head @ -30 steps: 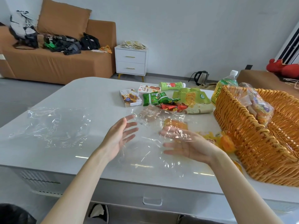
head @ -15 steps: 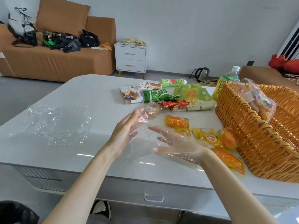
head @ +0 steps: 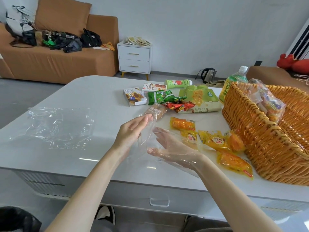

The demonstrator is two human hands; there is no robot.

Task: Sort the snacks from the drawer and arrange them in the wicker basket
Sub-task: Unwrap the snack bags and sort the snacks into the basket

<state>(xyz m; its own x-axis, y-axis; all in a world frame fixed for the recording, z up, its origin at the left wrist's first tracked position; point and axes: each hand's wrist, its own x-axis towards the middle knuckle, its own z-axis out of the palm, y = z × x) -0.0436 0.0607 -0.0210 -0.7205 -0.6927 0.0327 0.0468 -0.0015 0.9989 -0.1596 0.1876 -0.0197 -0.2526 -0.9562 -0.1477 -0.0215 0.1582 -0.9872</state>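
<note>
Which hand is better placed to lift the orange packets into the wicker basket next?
Right, probably: the right hand lies beside the orange packets, nearer the wicker basket; the left hand is farther away.

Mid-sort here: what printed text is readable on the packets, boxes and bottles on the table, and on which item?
"C2": it seems to read so on the white snack box; the rest of its print is blurred.
Brown pastry pack: large Chinese characters, too blurred to read.
Yellow packets: red logo, unreadable.
Green bottle and large bottle: label print too small.
</note>
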